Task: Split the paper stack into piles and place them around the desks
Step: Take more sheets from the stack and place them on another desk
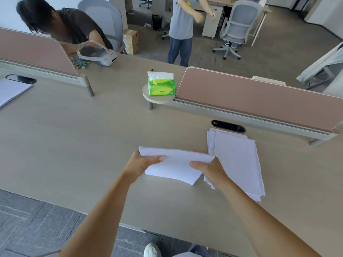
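Observation:
A bundle of white paper (174, 164) is held just above the desk (92, 145), slightly tilted. My left hand (143, 162) grips its left edge with the thumb on top. My right hand (209, 169) grips its right edge the same way. To the right lies a fanned pile of white sheets (239, 160) flat on the desk, its left edge partly under my right hand. Another white pile (11, 91) rests at the far left of the desk.
A green tissue pack (161, 86) sits on a small round shelf between two pink dividers (259, 97). A white headset (98, 52) and small coloured bits lie across the desk by a seated person. A standing person and office chairs are behind.

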`<control>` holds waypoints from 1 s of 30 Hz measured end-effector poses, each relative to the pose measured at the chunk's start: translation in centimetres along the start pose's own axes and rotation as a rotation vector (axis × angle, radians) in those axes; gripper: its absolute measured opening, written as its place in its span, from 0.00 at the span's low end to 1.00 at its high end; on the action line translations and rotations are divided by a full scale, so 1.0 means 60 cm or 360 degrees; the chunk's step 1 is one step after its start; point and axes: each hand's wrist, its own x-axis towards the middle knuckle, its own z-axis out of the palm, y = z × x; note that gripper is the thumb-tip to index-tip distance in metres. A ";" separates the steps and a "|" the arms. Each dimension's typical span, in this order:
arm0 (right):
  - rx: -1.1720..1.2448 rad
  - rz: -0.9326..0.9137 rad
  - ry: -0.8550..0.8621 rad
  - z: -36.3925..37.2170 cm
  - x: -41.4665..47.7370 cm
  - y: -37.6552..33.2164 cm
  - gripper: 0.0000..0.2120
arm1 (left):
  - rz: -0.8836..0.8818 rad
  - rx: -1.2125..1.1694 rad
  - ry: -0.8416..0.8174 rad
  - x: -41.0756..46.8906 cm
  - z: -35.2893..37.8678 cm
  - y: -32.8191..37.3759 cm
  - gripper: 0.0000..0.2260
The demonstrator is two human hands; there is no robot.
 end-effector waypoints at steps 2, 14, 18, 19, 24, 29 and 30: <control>0.0002 0.0034 -0.0025 0.001 -0.003 -0.002 0.13 | -0.0010 0.0020 -0.0028 0.000 -0.002 -0.003 0.23; -0.0175 -0.0214 0.0030 -0.002 0.021 0.017 0.05 | -0.0043 0.0223 0.0250 0.007 0.023 -0.005 0.11; -0.0250 -0.0359 0.0047 -0.010 0.054 -0.001 0.08 | -0.0253 0.0437 0.0627 0.010 0.029 0.025 0.29; -0.0248 -0.0389 0.0036 -0.012 0.064 -0.013 0.07 | -0.0254 0.0460 0.0696 0.009 0.027 0.038 0.32; -0.0251 -0.0511 -0.0247 -0.023 0.112 -0.083 0.05 | -0.0079 0.0438 0.0794 -0.015 0.006 0.130 0.31; -0.0054 -0.0528 -0.0504 0.005 0.136 -0.101 0.10 | 0.0103 0.0254 0.0890 -0.034 -0.020 0.197 0.12; -0.0049 -0.0566 -0.0476 0.018 0.138 -0.105 0.15 | 0.0131 0.0183 0.0880 -0.034 -0.029 0.204 0.11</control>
